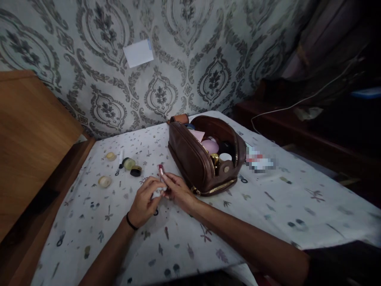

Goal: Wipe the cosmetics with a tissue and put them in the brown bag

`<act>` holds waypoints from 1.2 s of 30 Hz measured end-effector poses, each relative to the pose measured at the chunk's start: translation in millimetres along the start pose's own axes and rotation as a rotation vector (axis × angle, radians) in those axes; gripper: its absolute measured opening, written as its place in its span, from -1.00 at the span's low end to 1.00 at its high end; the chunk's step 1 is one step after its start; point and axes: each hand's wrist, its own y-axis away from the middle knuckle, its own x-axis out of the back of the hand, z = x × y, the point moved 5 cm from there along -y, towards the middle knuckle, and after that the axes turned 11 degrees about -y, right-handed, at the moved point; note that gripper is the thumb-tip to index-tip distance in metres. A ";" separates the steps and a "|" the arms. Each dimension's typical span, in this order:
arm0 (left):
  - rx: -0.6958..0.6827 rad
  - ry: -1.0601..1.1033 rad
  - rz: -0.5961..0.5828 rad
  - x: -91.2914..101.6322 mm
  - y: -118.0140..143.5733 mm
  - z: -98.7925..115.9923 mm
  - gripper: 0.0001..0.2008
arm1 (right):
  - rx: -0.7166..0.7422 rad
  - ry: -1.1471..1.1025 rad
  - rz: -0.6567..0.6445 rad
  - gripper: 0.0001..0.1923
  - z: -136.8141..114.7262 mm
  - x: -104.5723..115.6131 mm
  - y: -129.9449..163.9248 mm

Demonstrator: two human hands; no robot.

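Note:
My right hand (180, 192) is closed around a small lipstick-like tube (161, 170), its dark red and pinkish end pointing up and away. Close against it, my left hand (146, 200), with a black band at the wrist, pinches a crumpled white piece (157, 193) that looks like tissue or a wipe. The fingers of both hands meet at the lower end of the tube and partly hide it. Just beyond and to the right stands a brown leather toiletry bag (190, 157), unzipped, with a pink round item (210, 146), a white-lidded item (225, 157) and gold pieces inside.
Left of the bag lie a yellow-green jar (129, 163), a black-lidded jar (136, 171), a slim white tube (121, 156) and two cream-coloured round items (104, 181). A blurred packet (260, 159) sits right of the bag. Wooden furniture (38, 147) borders the patterned tablecloth (119, 234).

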 end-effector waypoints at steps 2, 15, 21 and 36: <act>-0.002 0.011 -0.017 -0.9 0.0 1.0 -0.83 | 0.005 0.004 -0.011 -0.46 -0.4 0.4 -0.2; 0.327 0.028 0.354 18.9 3.9 -29.7 -0.84 | -0.076 0.074 -0.108 -0.41 4.4 -4.3 3.4; 0.251 -0.007 0.277 15.4 1.9 -24.1 -0.85 | -0.033 0.087 -0.108 -0.44 5.6 -3.7 3.0; 0.138 0.088 0.134 7.7 -0.6 -6.7 -0.85 | -0.066 -0.046 -0.037 -0.42 -2.6 -3.9 3.9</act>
